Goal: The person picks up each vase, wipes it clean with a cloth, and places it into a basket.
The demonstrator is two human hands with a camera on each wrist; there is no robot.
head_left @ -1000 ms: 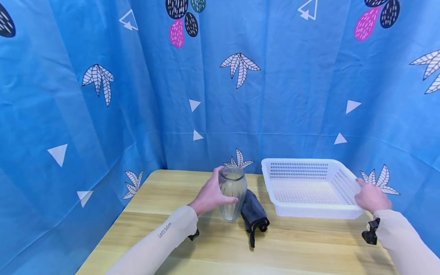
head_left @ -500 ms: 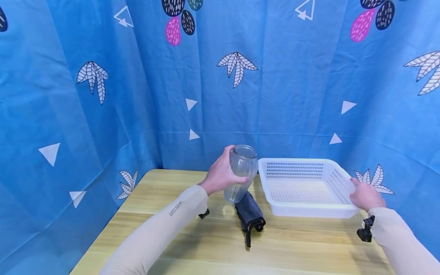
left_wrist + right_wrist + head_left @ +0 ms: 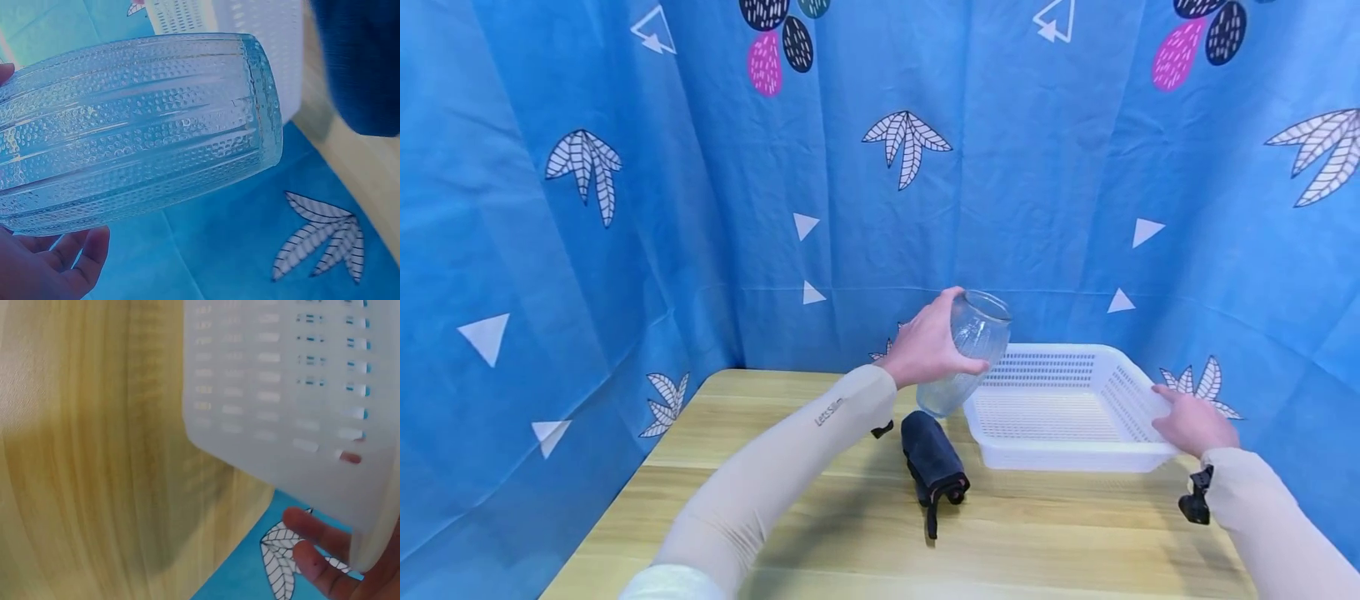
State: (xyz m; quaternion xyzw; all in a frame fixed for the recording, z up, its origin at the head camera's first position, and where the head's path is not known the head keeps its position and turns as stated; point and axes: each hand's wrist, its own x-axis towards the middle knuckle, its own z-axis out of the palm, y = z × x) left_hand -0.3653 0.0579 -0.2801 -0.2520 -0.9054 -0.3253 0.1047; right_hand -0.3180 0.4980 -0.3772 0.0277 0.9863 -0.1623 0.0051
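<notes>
My left hand (image 3: 928, 342) grips a clear glass vase (image 3: 987, 335) around its side, thumb toward me. The vase hangs above the table, its mouth leaning to the right and its base near the basket's left edge. In the left wrist view its glass (image 3: 150, 131) shows dimpled bands between smooth ribs. At the right end of a white plastic basket (image 3: 1075, 458), my right hand (image 3: 1198, 425) holds the rim. The right wrist view shows fingers (image 3: 319, 565) curled beneath that rim, outside the slotted wall (image 3: 250, 444). Inside the basket nothing lies.
A dark grey rolled cloth item (image 3: 934, 454) with black trim and a strap lies on the wooden table (image 3: 1037, 533), left of the basket. Blue patterned curtains (image 3: 1037, 167) surround the table's back and sides.
My left hand has raised the vase from beside the dark rolled item and carried it rightward, tilting it more, toward the basket. The right hand stays on the basket's rim. The view has shifted slightly.
</notes>
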